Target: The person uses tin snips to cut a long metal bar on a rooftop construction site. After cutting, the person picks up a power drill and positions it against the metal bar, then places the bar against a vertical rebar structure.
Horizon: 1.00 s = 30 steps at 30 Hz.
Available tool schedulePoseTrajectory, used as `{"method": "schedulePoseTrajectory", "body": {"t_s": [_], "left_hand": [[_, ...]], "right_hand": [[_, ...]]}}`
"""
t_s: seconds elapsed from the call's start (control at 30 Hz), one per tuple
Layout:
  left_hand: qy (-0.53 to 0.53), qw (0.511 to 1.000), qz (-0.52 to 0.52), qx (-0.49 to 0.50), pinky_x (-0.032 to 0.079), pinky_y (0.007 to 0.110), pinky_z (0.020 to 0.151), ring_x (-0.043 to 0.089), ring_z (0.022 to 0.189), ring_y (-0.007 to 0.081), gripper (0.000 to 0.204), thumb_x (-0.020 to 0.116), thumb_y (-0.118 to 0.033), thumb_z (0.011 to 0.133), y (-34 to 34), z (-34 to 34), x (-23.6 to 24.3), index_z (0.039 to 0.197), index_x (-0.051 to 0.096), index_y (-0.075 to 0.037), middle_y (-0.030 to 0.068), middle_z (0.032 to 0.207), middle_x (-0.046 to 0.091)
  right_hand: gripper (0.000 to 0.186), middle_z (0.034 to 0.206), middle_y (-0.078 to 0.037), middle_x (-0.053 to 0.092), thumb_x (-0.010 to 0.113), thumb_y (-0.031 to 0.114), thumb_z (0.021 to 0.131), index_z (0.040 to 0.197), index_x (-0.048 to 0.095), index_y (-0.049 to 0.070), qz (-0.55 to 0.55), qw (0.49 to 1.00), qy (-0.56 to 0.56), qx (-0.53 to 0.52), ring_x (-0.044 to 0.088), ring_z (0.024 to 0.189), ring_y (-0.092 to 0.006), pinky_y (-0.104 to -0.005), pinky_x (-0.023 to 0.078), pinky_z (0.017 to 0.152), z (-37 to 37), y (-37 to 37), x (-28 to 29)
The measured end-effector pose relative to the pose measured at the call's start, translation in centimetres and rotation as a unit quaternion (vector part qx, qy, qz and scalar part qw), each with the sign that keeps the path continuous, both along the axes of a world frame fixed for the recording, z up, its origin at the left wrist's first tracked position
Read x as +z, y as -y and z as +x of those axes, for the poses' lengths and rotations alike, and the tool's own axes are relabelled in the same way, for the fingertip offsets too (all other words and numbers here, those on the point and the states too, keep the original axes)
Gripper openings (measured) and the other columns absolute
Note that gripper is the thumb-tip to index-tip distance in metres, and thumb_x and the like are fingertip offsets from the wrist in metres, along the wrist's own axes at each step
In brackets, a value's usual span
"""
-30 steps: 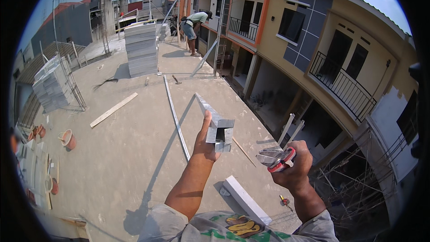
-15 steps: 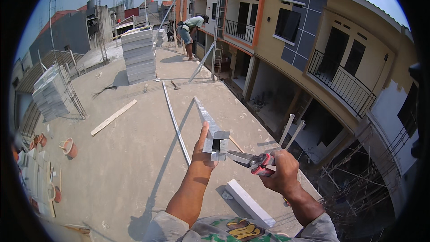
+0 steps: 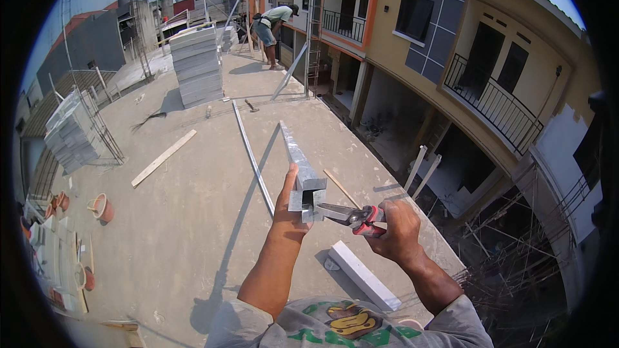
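On a sunlit concrete slab [image 3: 187, 219], a person's left hand [image 3: 289, 216] grips a long, hollow metal profile [image 3: 298, 158], thumb along its side and fingers wrapped underneath, its open end facing the wearer near centre. The right hand [image 3: 400, 229] has its fingers curled around red-handled metal snips [image 3: 360, 217], blades at the profile's right edge. The end is already split into flaps [image 3: 295, 202], those visible yet attached; whether the blades bite one is too small to tell. A pale rectangular block [image 3: 364, 276] lies nearer the wearer
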<state>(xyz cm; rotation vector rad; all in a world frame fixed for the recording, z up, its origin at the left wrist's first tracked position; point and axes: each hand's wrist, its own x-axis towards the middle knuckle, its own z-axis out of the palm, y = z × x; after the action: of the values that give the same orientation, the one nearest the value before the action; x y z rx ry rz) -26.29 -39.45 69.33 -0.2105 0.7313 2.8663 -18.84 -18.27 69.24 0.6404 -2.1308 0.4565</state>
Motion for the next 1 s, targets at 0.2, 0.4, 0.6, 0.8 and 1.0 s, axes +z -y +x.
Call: {"method": "schedulePoseTrajectory", "body": {"t_s": [0.2, 0.4, 0.6, 0.8, 1.0], "left_hand": [[0.033, 0.998, 0.004, -0.045, 0.057, 0.031, 0.046, 0.063, 0.069, 0.0224, 0.053, 0.059, -0.044, 0.092, 0.6, 0.6, -2.1, 0.119, 0.044, -0.001, 0.0179, 0.099, 0.056], [-0.025, 0.966, 0.176, -0.190, 0.052, 0.041, 0.054, 0.065, 0.061, 0.0305, 0.061, 0.050, -0.048, 0.093, 3.8, 1.8, -7.6, 0.121, 0.052, 0.005, 0.0209, 0.096, 0.065], [-0.060, 0.973, 0.149, -0.164, 0.049, 0.038, 0.053, 0.067, 0.061, 0.0273, 0.070, 0.038, -0.052, 0.097, 4.5, 3.8, -10.5, 0.131, 0.047, 0.008, 0.0185, 0.083, 0.068], [0.135, 0.977, -0.087, -0.138, 0.044, 0.027, 0.048, 0.055, 0.049, 0.0165, 0.089, 0.036, -0.077, 0.090, 4.6, 2.9, -12.2, 0.128, 0.049, 0.003, 0.0067, 0.071, 0.060], [0.190, 0.939, -0.231, -0.170, 0.052, 0.034, 0.057, 0.063, 0.068, 0.0219, 0.057, 0.063, -0.059, 0.087, 4.3, -2.6, -17.4, 0.108, 0.054, -0.007, 0.0089, 0.082, 0.061]], "right_hand": [[0.049, 0.080, -0.013, 0.055, 0.081, 0.016, 0.058, 0.097, 0.054, 0.002, 0.005, 0.990, 0.137, -0.022, 0.057, 0.070, -0.0313, -0.0383, 0.046, 0.062, 1.0, 0.3, -1.1], [0.061, 0.084, -0.008, 0.052, 0.082, 0.025, 0.062, 0.107, 0.049, 0.002, -0.298, 0.862, 0.402, -0.081, 0.050, 0.073, -0.0194, -0.0328, 0.044, 0.068, 4.8, 0.7, -6.7], [0.071, 0.094, -0.011, 0.059, 0.085, 0.032, 0.062, 0.115, 0.050, 0.000, -0.403, 0.708, 0.561, -0.144, 0.056, 0.086, -0.0216, -0.0348, 0.048, 0.080, 6.5, 0.8, -13.8], [0.066, 0.090, -0.013, 0.060, 0.086, 0.036, 0.061, 0.105, 0.052, 0.001, -0.372, 0.646, 0.636, -0.199, 0.060, 0.084, -0.0256, -0.0377, 0.049, 0.078, 8.1, 1.0, -18.5], [0.065, 0.085, -0.014, 0.061, 0.087, 0.038, 0.059, 0.099, 0.050, 0.002, -0.356, 0.634, 0.650, -0.222, 0.061, 0.080, -0.0250, -0.0375, 0.049, 0.074, 8.9, 2.2, -21.5]]}}
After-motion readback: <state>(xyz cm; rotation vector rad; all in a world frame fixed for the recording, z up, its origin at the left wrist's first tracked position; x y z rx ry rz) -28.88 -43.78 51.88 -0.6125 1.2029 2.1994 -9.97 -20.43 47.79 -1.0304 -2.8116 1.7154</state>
